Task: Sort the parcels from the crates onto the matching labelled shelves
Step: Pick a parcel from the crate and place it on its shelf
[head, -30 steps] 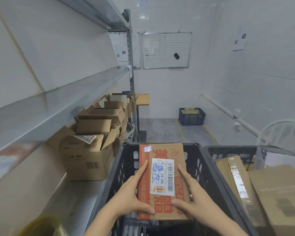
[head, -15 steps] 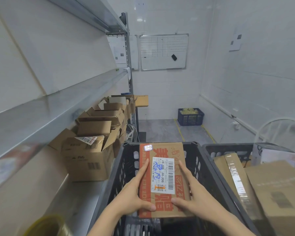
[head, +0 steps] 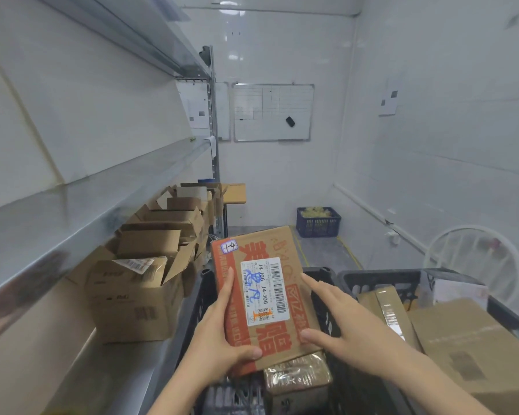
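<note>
I hold a flat cardboard parcel point(head: 270, 283) with orange print and a white barcode label reading J4-J06, lifted above the left black crate point(head: 203, 298). My left hand point(head: 222, 336) grips its left edge, thumb curled over the near corner. My right hand point(head: 339, 322) lies along its right edge with the forefinger straight and the thumb on the front face. Below the parcel, a tape-wrapped brown parcel point(head: 297, 375) lies in the crate. The metal shelf point(head: 81, 217) runs along the left.
Several open cardboard boxes point(head: 138, 298) stand in a row on the lower shelf at left. A second black crate point(head: 381, 277) at right holds large brown parcels point(head: 468, 342). A blue crate point(head: 318, 223) sits on the floor by the far wall, and a white round frame point(head: 477, 259) stands at right.
Both hands have raised the orange-printed parcel up out of the left crate and tilted it slightly left. The wrapped parcel beneath it has come into view.
</note>
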`<state>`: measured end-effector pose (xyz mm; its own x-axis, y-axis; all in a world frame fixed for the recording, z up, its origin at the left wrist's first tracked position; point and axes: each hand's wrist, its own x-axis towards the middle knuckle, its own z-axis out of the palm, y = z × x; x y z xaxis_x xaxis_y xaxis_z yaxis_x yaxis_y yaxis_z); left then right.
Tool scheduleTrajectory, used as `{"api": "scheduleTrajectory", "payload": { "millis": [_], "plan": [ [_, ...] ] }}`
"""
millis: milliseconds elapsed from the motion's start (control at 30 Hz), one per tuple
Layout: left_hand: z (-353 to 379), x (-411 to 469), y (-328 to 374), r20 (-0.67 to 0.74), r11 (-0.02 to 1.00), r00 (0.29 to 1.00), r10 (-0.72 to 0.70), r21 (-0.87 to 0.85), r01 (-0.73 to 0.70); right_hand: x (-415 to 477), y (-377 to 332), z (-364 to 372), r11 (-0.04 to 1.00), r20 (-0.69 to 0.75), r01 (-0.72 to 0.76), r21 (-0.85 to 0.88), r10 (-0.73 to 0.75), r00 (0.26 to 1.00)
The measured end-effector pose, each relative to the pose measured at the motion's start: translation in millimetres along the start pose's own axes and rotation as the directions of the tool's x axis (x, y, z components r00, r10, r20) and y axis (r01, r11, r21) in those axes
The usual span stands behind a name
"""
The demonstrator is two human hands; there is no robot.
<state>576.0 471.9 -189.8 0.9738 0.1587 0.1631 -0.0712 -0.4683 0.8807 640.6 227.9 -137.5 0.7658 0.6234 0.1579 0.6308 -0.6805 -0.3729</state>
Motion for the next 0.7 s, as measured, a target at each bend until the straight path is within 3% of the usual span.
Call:
{"api": "scheduleTrajectory", "payload": {
  "millis": [367,700],
  "plan": [
    [-12,-1,2,0.021,0.996,1.000,0.014,0.083,-0.016,8,-11,-4,0.998,-0.012,-0.025,-0.059,0.024,1.000],
    [-25,7,63,-0.099,0.961,0.986,0.134,0.256,-0.105,15,-18,-42,0.992,-0.051,0.083,-0.094,-0.088,0.995]
  ]
}}
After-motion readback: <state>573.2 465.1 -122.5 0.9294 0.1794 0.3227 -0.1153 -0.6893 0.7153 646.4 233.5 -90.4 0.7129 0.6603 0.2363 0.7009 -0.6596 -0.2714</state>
